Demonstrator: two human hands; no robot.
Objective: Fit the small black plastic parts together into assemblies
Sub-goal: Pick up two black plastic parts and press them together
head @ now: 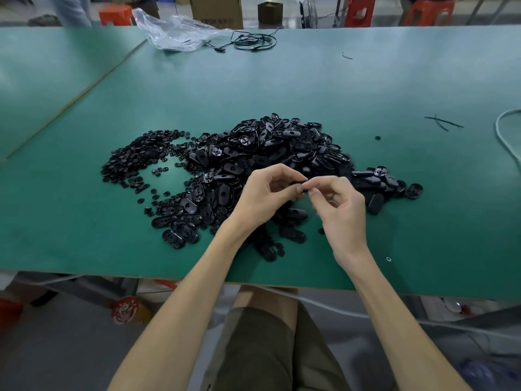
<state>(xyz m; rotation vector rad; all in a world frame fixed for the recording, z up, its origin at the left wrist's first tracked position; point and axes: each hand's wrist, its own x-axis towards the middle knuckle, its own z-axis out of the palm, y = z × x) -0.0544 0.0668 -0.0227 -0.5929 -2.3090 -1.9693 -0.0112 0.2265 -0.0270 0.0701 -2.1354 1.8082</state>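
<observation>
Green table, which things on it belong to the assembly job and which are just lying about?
Job: heap of oval black parts, small round black parts, black part pinched by left hand and right hand.
Lying about: clear plastic bag, coiled black cable, black strips, white cord.

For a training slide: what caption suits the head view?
The left hand and right hand pinch a small black part over piles of oval pieces and round pieces on a green table.

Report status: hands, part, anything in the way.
Left hand and right hand both pinch one small black part above the oval-piece pile. Round-piece pile to the left. Nothing in the way.
</observation>
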